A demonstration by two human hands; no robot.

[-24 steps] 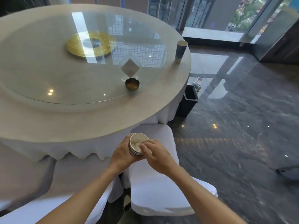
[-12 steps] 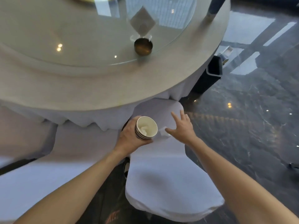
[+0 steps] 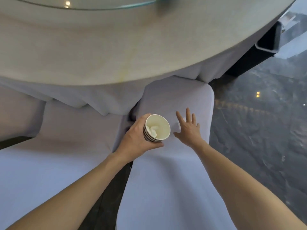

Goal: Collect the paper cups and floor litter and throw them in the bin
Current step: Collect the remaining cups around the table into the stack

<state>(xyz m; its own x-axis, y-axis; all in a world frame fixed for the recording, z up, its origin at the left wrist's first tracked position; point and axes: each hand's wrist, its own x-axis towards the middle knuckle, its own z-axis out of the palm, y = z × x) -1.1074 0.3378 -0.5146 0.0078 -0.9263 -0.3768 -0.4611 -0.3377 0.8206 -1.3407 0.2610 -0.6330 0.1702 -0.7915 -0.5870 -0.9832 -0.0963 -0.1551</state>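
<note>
My left hand grips a stack of nested paper cups, mouth tilted toward me, with crumpled white paper inside the top cup. My right hand is spread flat with fingers apart, just above the seat of a white-covered chair. A small white scrap of paper lies on the seat, partly hidden under my right hand's palm and fingers. The dark bin stands on the floor at the upper right, beside the table's edge.
The round table with its white cloth fills the top, with a glass turntable edge at the very top. A second white-covered chair is at left. Dark glossy floor lies to the right.
My head has tilted down and closer to the chair. My right hand left the cup stack and has come down spread over the white scrap on the seat. The left hand keeps the cups.
</note>
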